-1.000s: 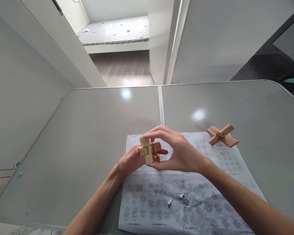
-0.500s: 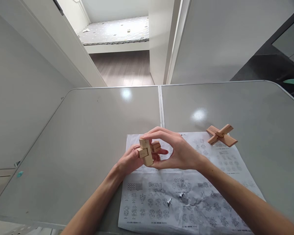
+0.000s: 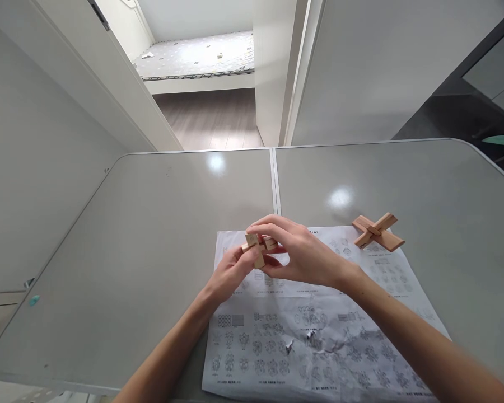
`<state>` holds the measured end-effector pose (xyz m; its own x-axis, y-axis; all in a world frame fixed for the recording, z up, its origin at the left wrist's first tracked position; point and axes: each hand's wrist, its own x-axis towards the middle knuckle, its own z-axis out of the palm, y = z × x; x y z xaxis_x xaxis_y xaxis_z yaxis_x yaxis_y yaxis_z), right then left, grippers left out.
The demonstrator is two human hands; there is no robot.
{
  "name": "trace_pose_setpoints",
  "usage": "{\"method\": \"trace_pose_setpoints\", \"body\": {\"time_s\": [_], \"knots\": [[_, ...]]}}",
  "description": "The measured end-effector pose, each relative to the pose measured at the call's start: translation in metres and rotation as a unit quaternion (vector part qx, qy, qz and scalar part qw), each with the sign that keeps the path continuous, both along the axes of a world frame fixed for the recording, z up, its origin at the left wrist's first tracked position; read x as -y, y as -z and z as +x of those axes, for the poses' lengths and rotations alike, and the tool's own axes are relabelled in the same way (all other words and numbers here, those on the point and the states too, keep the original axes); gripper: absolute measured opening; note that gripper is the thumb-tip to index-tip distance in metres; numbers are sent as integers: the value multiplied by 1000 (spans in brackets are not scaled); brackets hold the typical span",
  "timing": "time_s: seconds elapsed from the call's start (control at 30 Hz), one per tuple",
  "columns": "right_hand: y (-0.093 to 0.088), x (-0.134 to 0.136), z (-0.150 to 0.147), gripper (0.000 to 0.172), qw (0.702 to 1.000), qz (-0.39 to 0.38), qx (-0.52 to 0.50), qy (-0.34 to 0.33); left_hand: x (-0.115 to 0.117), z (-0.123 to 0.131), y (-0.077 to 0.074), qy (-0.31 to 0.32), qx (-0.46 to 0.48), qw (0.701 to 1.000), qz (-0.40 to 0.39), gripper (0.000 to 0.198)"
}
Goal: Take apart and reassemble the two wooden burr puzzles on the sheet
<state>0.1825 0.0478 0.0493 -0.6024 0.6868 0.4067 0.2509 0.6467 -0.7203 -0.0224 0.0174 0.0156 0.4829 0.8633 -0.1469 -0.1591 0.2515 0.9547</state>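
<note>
Both hands hold a small wooden interlocking puzzle (image 3: 258, 258) made of crossed light blocks, raised above a printed sheet. My left hand (image 3: 231, 274) grips it from the left, its thumb pressed on the front face. From the right, my right hand (image 3: 296, 246) closes on it, fingertips at the top and thumb underneath. Fingers cover part of the blocks, so how they lock at the back is hidden. A second wooden puzzle (image 3: 377, 231), a reddish cross of flat pieces, lies on the sheet's far right edge, apart from both hands.
The creased paper sheet (image 3: 252, 380) with printed diagrams, torn in two spots, lies under the hands on a grey folding table (image 3: 151, 240). A seam (image 3: 275, 179) divides the tabletop. Past the far edge are a doorway and a bed (image 3: 193, 59); a teal spot (image 3: 34, 300) marks the left side.
The held puzzle has shifted slightly up and right and turned a little. My left thumb has come over its front face, while the right hand moved slightly left.
</note>
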Motion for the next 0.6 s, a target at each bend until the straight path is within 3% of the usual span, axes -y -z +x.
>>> {"method": "trace_pose_setpoints", "body": {"time_s": [0.17,0.6], "knots": [[-5,3,-1,45,998,41,51,23,8,8,-1,-87,-54,991,81,41],[-4,6,-3,41,996,44,72,20,10,8,-3,-91,-93,983,131,32]]}}
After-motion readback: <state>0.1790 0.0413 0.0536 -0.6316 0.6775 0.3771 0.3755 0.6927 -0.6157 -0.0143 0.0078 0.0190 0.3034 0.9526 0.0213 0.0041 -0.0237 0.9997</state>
